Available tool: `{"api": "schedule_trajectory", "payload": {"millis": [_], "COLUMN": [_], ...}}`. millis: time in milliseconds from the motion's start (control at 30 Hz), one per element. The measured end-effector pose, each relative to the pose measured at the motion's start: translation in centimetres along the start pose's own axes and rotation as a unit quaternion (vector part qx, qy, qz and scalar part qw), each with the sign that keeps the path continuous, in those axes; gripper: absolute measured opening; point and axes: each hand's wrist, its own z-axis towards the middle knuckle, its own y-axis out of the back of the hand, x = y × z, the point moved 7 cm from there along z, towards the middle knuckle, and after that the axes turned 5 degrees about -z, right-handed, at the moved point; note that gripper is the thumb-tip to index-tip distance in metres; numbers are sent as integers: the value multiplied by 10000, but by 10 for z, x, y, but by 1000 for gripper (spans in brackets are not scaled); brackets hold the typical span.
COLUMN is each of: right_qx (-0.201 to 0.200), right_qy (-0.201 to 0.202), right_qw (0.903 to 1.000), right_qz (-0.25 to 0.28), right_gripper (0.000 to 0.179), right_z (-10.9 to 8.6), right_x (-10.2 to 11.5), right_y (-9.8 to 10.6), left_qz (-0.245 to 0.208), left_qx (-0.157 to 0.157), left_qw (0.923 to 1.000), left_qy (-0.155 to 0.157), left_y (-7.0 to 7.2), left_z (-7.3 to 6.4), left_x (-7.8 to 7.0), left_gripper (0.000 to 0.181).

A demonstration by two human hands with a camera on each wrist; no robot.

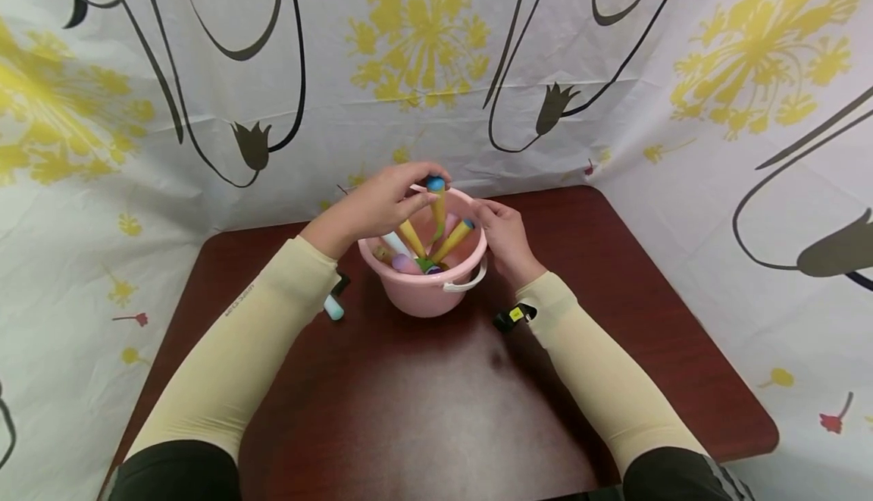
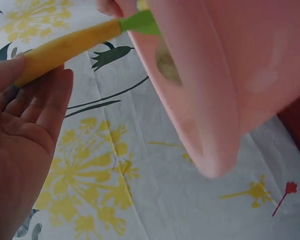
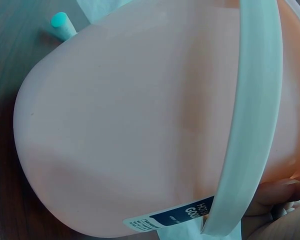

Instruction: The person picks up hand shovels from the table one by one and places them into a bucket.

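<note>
My left hand [image 1: 382,201] pinches the blue-capped end of a yellow-handled tool [image 1: 439,205] over a pink bucket [image 1: 421,300]. In the left wrist view the yellow handle [image 2: 72,46] runs to a green neck [image 2: 140,23] at the bucket's rim; its far end is hidden. My right hand [image 1: 508,239] holds the rim on the right side, with fingers [image 3: 290,187] showing at the edge. Inside lie another yellow handle with a blue end [image 1: 455,239], a third yellow handle [image 1: 411,237], a white stick [image 1: 395,244], a purple rounded thing [image 1: 406,264] and a brownish lump [image 1: 383,255].
A white carrying handle [image 1: 467,283] hangs at the bucket's front right. Left of the bucket, a pale turquoise-ended cylinder [image 1: 333,308] lies on the dark red table [image 1: 423,410]. A flower-patterned cloth [image 1: 423,137] hangs close behind the bucket and along both sides.
</note>
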Motion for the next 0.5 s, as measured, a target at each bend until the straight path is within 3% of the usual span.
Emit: {"api": "schedule_trajectory", "payload": {"millis": [367,500], "right_qx": [-4,-1], "right_qy": [61,19], "right_qw": [10000,9999], "right_qz": [-57,126], "right_gripper": [40,38], "right_z": [0,1], "right_x": [1,0], "right_y": [-1,-3], "left_qz": [215,309], "left_qx": [182,197], "left_qw": [9992,9977], "left_qy": [286,567], "left_y": [-3,-2], "left_z": [5,5], "left_x": [12,18], "left_gripper": [32,30]}}
